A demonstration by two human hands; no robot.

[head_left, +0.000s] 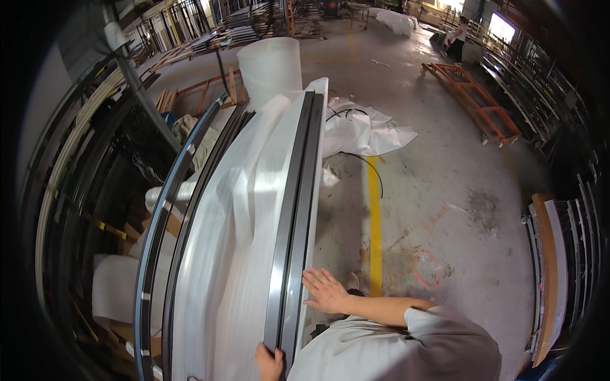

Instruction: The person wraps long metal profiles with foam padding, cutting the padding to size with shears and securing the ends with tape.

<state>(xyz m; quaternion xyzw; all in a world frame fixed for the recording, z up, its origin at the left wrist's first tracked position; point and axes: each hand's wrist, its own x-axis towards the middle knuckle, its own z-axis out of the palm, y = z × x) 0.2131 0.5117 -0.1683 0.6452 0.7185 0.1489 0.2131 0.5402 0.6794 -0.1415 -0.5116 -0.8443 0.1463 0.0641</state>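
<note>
A long grey metal profile with a dark groove along its length runs away from me on white foam sheeting. At its near end, my left hand is closed around the profile's left edge, thumb and fingertips on the metal. My right hand lies against the right edge further along, its fingers stretched and spread. The foam's white border shows along the profile's right side. The far part of the sheeting rises in loose folds.
Beyond the far end stands a big white foam roll. Dark and blue-edged profiles line the left. A crumpled white sheet and a yellow line are on the floor. An orange cart stands far right, with a person beyond.
</note>
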